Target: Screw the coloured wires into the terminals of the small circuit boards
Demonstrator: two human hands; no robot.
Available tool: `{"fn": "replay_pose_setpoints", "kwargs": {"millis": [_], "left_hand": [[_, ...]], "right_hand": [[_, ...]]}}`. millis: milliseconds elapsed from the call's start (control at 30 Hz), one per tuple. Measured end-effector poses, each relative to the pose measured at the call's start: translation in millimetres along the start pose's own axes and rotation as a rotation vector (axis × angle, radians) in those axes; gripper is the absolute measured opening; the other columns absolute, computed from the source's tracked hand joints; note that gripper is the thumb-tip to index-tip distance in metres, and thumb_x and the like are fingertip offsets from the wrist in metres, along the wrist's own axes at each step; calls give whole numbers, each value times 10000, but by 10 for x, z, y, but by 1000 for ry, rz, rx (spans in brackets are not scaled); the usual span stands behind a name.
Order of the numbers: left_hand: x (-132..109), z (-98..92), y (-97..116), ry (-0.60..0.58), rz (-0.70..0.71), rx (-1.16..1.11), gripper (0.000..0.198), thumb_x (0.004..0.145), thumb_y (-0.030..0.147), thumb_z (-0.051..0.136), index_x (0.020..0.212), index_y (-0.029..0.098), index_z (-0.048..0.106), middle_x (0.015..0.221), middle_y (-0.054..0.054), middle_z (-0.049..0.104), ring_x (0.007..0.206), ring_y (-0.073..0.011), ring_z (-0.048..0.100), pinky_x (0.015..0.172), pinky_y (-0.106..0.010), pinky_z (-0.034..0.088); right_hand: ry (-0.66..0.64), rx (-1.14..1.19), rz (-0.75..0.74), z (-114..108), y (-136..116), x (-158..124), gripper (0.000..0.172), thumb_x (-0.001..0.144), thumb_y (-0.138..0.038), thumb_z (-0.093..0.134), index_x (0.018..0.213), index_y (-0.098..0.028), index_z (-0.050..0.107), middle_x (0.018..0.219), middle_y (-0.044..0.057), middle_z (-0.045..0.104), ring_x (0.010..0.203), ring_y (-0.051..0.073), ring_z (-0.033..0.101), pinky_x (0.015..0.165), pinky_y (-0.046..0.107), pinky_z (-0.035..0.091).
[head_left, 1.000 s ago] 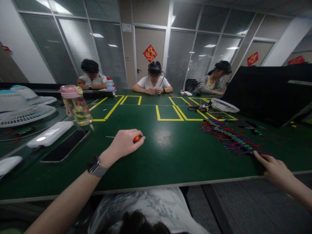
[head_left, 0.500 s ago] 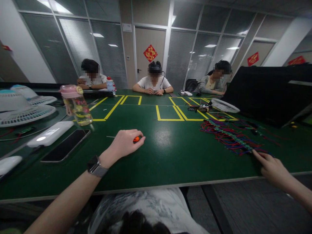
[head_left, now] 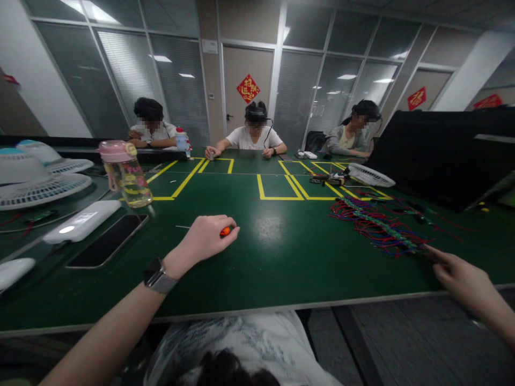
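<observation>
My left hand [head_left: 209, 236] rests on the green table with its fingers wrapped round a screwdriver [head_left: 225, 231]. Part of an orange and black handle shows at the fingers, and a thin metal shaft sticks out on the other side of the hand. At the right, my right hand [head_left: 461, 271] has its index finger stretched out, its tip at the near end of a row of small green circuit boards [head_left: 386, 228] with red and blue wires. The other fingers are partly hidden, and I see nothing held there.
On the left are a phone [head_left: 108, 241], a white power bank [head_left: 82, 221], a pink-lidded bottle [head_left: 129, 174] and white fans [head_left: 44, 185]. A black monitor [head_left: 438, 155] stands at right, near a fan grille [head_left: 370, 175]. Yellow tape [head_left: 281, 198] marks the table. Three people sit opposite.
My right hand has shifted slightly right along the boards' near end. My left hand stays put. The person opposite has moved a hand to the left, with a small grey thing in it.
</observation>
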State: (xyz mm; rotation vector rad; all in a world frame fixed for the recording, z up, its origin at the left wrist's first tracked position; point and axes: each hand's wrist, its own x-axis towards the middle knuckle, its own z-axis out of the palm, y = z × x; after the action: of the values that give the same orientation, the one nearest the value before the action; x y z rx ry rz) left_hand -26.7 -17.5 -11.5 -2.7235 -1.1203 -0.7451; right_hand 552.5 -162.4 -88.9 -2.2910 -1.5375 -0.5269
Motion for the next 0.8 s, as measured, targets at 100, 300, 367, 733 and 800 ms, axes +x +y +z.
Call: {"fn": "replay_pose_setpoints", "kwargs": {"millis": [100, 300, 367, 733, 800], "left_hand": [[2, -3, 9, -12, 3, -4, 305, 928, 365, 464, 842, 166, 680, 817, -40, 705, 698, -155, 650, 666, -265, 470], [13, 6, 35, -46, -2, -13, 291, 925, 355, 467, 852, 171, 681, 813, -30, 699, 709, -158, 653, 669, -269, 467], [10, 9, 42, -52, 2, -20, 293, 927, 357, 464, 860, 172, 681, 816, -29, 697, 713, -157, 651, 675, -269, 469], [-21, -22, 36, -11, 16, -34, 278, 930, 329, 471, 858, 165, 684, 798, -28, 691, 675, -134, 632, 660, -248, 473], [-22, -20, 43, -11, 18, -37, 277, 929, 329, 474, 852, 163, 683, 797, -27, 691, 665, -130, 630, 647, -242, 470]], "right_hand": [[123, 72, 237, -135, -120, 21, 518, 806, -495, 425, 1081, -171, 721, 812, 168, 748, 757, 358, 701, 602, 421, 528], [613, 122, 351, -357, -641, 483, 421, 763, -500, 492, 840, -181, 756, 710, 151, 733, 757, 362, 685, 674, 422, 473], [576, 187, 234, -387, -890, 727, 408, 773, -479, 516, 844, -151, 747, 754, 145, 741, 734, 322, 684, 672, 373, 471], [-202, 74, -54, 196, -1615, 1768, 311, 804, -96, 504, 1026, -93, 722, 1000, 181, 730, 935, 243, 666, 776, 259, 453], [-253, 41, -37, 313, -1593, 1825, 321, 803, -95, 505, 1042, -104, 719, 1009, 186, 726, 957, 260, 668, 808, 294, 468]]}}
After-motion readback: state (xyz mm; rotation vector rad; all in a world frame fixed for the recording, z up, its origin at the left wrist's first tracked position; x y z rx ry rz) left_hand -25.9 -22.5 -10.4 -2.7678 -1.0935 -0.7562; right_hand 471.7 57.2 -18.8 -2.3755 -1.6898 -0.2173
